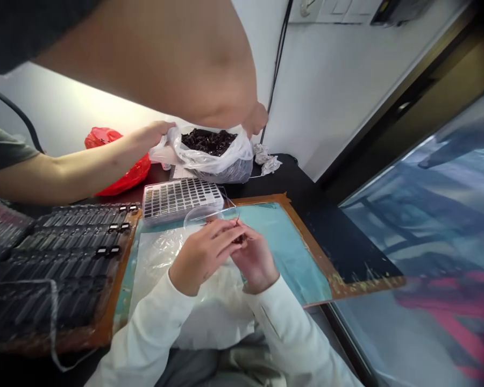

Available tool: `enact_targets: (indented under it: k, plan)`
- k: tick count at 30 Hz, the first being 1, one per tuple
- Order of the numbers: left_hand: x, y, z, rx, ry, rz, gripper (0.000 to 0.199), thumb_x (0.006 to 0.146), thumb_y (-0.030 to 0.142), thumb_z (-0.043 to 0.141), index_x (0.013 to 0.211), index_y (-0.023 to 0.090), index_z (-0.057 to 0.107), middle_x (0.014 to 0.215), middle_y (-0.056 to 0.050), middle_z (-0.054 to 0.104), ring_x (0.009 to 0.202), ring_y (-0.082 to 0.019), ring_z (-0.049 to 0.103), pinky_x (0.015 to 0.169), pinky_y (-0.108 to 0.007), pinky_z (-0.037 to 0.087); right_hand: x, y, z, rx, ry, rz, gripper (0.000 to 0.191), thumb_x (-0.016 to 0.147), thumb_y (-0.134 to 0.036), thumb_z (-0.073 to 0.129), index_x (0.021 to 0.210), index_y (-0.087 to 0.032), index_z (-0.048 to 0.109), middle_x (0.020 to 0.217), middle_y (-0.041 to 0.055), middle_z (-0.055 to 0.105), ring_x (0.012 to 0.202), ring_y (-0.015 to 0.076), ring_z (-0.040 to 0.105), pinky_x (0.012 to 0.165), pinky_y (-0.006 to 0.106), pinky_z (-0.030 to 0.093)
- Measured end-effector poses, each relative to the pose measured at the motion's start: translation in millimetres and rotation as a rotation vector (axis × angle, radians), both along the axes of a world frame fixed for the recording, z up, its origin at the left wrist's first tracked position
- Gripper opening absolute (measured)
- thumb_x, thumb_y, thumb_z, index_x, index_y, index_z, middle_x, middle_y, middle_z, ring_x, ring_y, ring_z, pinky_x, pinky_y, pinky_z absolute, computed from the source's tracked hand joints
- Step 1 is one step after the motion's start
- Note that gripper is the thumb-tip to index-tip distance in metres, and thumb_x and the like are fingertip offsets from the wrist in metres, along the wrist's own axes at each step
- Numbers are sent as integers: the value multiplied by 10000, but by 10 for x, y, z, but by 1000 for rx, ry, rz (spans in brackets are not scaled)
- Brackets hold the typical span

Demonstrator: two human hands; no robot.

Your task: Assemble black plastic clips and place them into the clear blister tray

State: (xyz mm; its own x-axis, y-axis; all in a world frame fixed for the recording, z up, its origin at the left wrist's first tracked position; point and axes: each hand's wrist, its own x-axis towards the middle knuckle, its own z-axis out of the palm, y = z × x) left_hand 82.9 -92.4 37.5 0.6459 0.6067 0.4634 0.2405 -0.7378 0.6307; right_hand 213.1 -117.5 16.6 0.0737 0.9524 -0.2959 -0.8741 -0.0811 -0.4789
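Observation:
My left hand (pixel 204 255) and my right hand (pixel 257 258) meet above the front of the work mat, fingers bent inward. Between their fingertips is a small dark reddish-brown piece (pixel 239 237) with a thin tip sticking up. Fingers cover most of it, so its exact kind does not show. Just behind my left fingers lies a clear round dish (pixel 193 216), partly hidden by that hand. Below my hands, clear plastic film (pixel 165 248) is spread over a white sheet on the blue-green mat (pixel 294 252).
Other people's arms reach in from the left, hands at a white plastic bag (pixel 229 166) of glossy dark pieces. Nearby are a compartmented box (pixel 181 199), a red bag (pixel 131 177) and crumpled paper (pixel 269 163). Rows of packaged dark items (pixel 68 252) lie left; glass (pixel 435 215) stands right.

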Motion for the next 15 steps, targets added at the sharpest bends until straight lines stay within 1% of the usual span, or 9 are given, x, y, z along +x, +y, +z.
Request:
enact_targets:
  k: [2,3,6,8,9,11,13,15]
  plan:
    - [-23,24,29,-33,-116,47,326,905,236,579,1223,277,634,1156,-82,633,1049,-213,604,912,-349,494,-5,30,52,-26,103,-37,186,918,-135,525,773,-158,637,758,2,656,723,75,651,692,147,550]
    - [-36,31,35,-74,-177,87,311,889,239,605,1198,267,634,1132,-81,630,993,-204,609,859,-330,505,-14,50,86,-44,151,-48,193,917,-118,518,764,-161,626,764,2,660,737,75,657,738,159,556]
    - [-64,11,50,-265,-361,200,243,879,260,618,1118,229,584,1108,-79,596,889,-174,595,689,-261,494,-57,90,182,-57,203,-82,186,911,-97,500,770,-162,604,850,35,689,886,122,687,903,261,557]
    - [-64,-40,75,-399,-416,217,144,916,258,549,1052,210,554,1033,-66,590,849,-159,579,673,-248,472,-93,83,228,-61,235,-87,176,911,-101,490,785,-162,597,910,53,695,995,156,679,952,308,545]
    - [-56,-71,93,-440,-398,208,110,933,250,509,1021,205,556,982,-56,590,826,-153,567,693,-253,465,-113,70,246,-65,245,-88,172,913,-107,487,794,-164,598,935,55,695,1031,165,670,952,315,546]
    - [-29,-134,127,-448,-303,212,121,941,247,490,995,204,589,927,-45,596,811,-153,548,752,-273,448,-160,35,277,-76,254,-87,168,921,-126,485,815,-171,607,975,44,695,1064,167,659,928,306,555]
    - [6,-186,142,-376,-212,252,153,915,261,550,1033,222,639,970,-52,618,843,-172,551,790,-292,434,-214,-2,305,-78,253,-83,168,930,-151,487,834,-179,622,1007,27,695,1078,162,653,913,286,557]
    - [35,-225,129,-299,-181,287,186,895,261,587,1054,250,682,1027,-59,642,890,-198,572,809,-308,434,-268,-32,321,-65,240,-76,162,928,-175,501,844,-179,640,1037,28,695,1092,158,645,935,264,541]
